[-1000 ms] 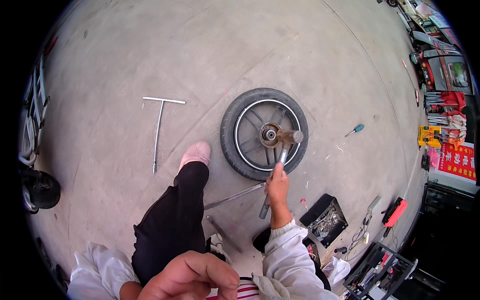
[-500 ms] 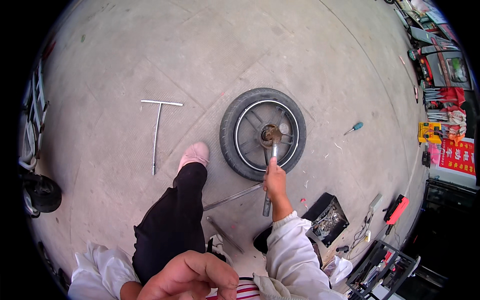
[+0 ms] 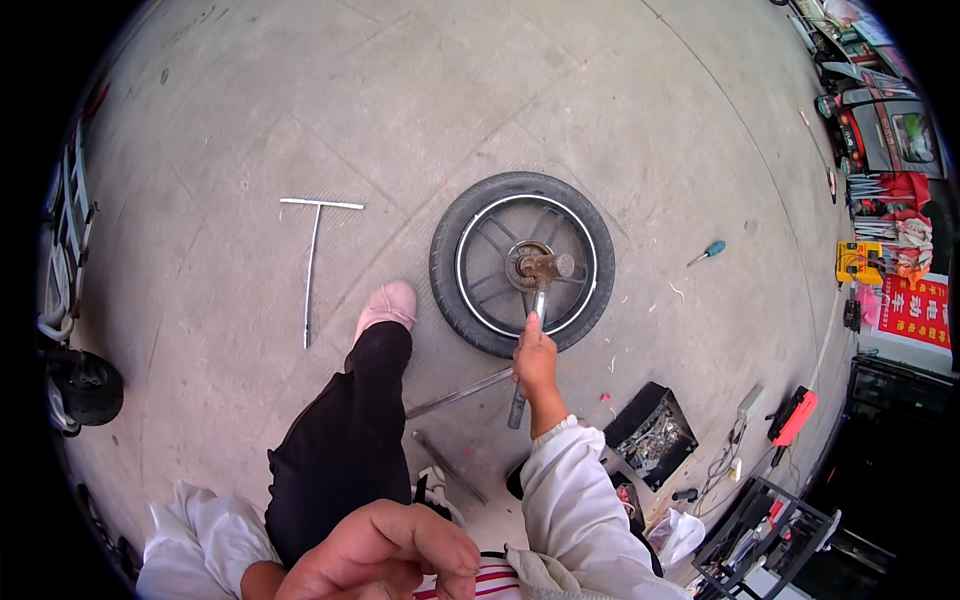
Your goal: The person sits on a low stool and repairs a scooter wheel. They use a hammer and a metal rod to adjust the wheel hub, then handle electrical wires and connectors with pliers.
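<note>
A small black wheel with a tyre (image 3: 470, 300) lies flat on the concrete, its rusty hub (image 3: 538, 266) facing up. My right hand (image 3: 536, 362) is shut on the handle of a metal hammer (image 3: 540, 300), whose head rests on the hub. My left hand (image 3: 385, 555) sits close under the camera with the fingers curled and nothing visible in it. My leg in black trousers ends in a pink shoe (image 3: 385, 305) just left of the tyre.
A long T-handle wrench (image 3: 312, 265) lies at the left. Metal bars (image 3: 455, 395) lie beside my right hand. A screwdriver (image 3: 706, 252), an open black box of parts (image 3: 652, 432), a red tool (image 3: 792, 415) and a rack (image 3: 760, 530) are at the right.
My right hand lifted the hammer off the hub half a second ago and has brought it back down onto the hub. The view has shifted slightly.
</note>
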The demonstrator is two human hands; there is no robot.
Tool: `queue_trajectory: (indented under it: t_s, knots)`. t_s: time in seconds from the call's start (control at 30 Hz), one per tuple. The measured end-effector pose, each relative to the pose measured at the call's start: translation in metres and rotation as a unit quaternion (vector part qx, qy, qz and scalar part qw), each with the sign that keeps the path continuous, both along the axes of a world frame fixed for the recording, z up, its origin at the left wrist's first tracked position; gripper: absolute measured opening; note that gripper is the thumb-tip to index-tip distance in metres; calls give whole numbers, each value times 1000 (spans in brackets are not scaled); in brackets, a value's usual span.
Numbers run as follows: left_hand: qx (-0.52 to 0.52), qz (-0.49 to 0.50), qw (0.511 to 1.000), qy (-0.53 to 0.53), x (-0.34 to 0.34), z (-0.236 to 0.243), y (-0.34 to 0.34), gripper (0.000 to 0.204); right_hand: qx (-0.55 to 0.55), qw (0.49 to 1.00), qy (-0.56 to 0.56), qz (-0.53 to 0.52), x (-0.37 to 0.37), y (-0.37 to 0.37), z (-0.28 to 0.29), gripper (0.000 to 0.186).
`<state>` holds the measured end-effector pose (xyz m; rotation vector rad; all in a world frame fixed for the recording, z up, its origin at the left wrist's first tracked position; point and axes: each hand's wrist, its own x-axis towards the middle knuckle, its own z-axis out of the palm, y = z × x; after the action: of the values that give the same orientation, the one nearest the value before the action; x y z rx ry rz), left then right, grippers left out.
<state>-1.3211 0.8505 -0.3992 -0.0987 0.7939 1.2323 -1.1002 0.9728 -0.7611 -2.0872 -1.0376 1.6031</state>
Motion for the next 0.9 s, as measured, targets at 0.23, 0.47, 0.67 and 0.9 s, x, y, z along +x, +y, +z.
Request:
queue_trajectory:
  t_s: [0.23, 0.47, 0.67, 0.9]
  knots:
    - [-3, 15, 1000, 10, -1, -3, -3, 52, 172, 984, 51, -14, -2, 4, 47, 49]
    - [1, 3, 1000, 13, 3, 6, -2, 53, 183, 960, -167, 131, 18, -9, -4, 55]
    - [1, -1, 1000, -1, 0, -3, -3, 53, 104, 992, -59, 38, 29, 4, 2, 53]
    - [-5, -3, 1000, 1, 6, 2, 0, 54, 255, 963, -74, 50, 5, 7, 49, 52]
